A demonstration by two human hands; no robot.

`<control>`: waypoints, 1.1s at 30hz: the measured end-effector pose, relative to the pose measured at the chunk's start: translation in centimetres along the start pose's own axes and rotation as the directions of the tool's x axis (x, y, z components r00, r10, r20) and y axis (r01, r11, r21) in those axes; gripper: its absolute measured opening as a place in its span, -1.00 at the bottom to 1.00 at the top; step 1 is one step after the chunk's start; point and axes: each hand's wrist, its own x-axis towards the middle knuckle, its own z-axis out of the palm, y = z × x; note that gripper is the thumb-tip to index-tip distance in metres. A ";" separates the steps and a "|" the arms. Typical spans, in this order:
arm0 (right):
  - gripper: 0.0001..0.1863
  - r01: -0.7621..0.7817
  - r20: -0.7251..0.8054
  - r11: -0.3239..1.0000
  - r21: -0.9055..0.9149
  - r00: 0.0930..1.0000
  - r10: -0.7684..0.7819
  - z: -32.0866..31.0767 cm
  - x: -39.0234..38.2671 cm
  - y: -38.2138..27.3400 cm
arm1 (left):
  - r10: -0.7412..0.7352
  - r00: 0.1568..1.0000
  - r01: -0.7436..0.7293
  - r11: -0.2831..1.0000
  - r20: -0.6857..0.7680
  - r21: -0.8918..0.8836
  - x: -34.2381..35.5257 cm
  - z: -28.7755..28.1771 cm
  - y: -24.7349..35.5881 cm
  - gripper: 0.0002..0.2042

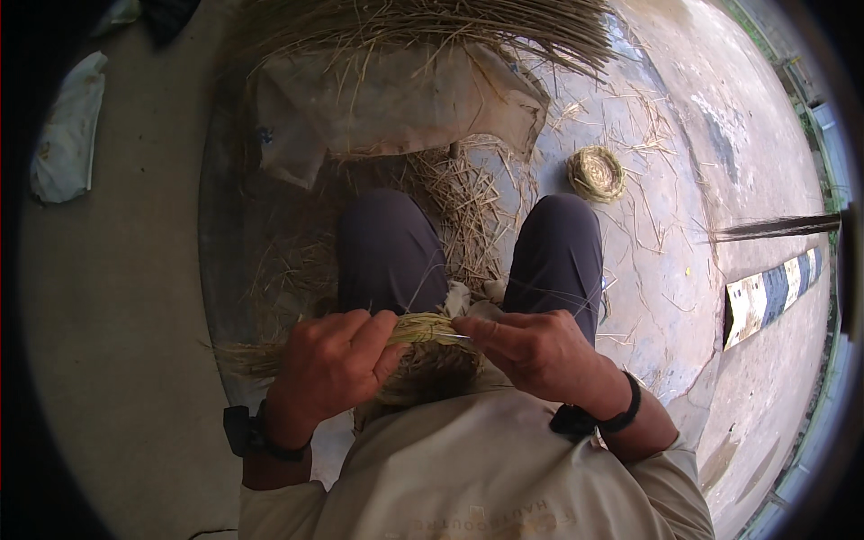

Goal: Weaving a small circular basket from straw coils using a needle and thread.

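Note:
Above my lap, my left hand (337, 358) is closed round a bundle of straw (416, 329), its loose ends trailing out to the left past the wrist. The straw joins the rim of a coiled straw piece (432, 371), which hangs just under my hands and is partly hidden by them. My right hand (538, 351) is pinched at the right end of the bundle. A thin shiny needle-like tool (457, 337) sticks out leftward from its fingertips, lying against the straw. Fine loose strands rise near the right fingers.
Ahead of my knees a large heap of long stalks (432, 22) lies on a cloth-covered support (387, 103). Straw scraps (459, 207) litter the floor. A small round straw basket (596, 174) sits right of it. Farther right is a striped board (774, 292); a white sack (70, 130) lies far left.

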 end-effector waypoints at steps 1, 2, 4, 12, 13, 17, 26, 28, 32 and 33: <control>-0.58 0.015 -0.015 1.000 0.013 1.000 -0.015 0.3 -0.1 0.2 | 0.000 1.000 0.000 1.000 -0.002 -0.004 0.0 0.0 0.0 -0.76; -0.57 0.031 -0.031 0.999 0.025 0.999 -0.030 0.6 -0.1 0.4 | 0.000 1.000 0.000 1.000 -0.004 -0.008 0.0 0.0 0.0 -0.76; -0.55 0.062 -0.065 0.998 0.011 0.996 -0.061 1.1 -0.1 0.5 | 0.001 1.000 -0.002 1.000 -0.013 -0.013 0.0 0.1 0.0 -0.76; -0.47 0.131 -0.111 0.991 -0.005 0.985 -0.131 1.7 -0.4 1.0 | -0.017 1.000 0.017 0.999 -0.012 -0.039 0.0 0.2 -0.1 -0.76; -0.46 0.136 -0.107 0.991 -0.011 0.985 -0.136 1.7 -0.5 1.3 | -0.017 1.000 0.017 0.999 -0.009 -0.038 0.0 0.2 -0.1 -0.77; -0.44 0.141 -0.105 0.990 0.000 0.985 -0.141 1.9 -0.3 1.4 | -0.021 1.000 0.021 0.999 -0.020 -0.047 -0.2 0.4 -0.2 -0.77; -0.46 0.163 -0.151 0.986 0.039 0.976 -0.156 2.5 -0.1 1.3 | -0.025 0.999 0.024 0.999 -0.023 -0.043 -0.1 0.1 0.0 -0.80; -0.47 0.203 -0.142 0.977 0.071 0.971 -0.191 2.4 -0.4 1.4 | -0.051 0.999 0.051 0.999 -0.003 -0.017 -0.3 0.3 -0.1 -0.81; -0.51 0.277 -0.156 0.956 0.095 0.953 -0.261 1.5 0.0 0.0 | -0.113 0.994 0.113 0.992 0.012 -0.049 -0.3 0.9 -0.5 -0.81; -0.51 0.226 -0.160 0.971 0.084 0.964 -0.211 1.7 0.0 0.2 | -0.116 0.993 0.117 0.991 0.008 -0.062 -0.4 1.0 -0.5 -0.83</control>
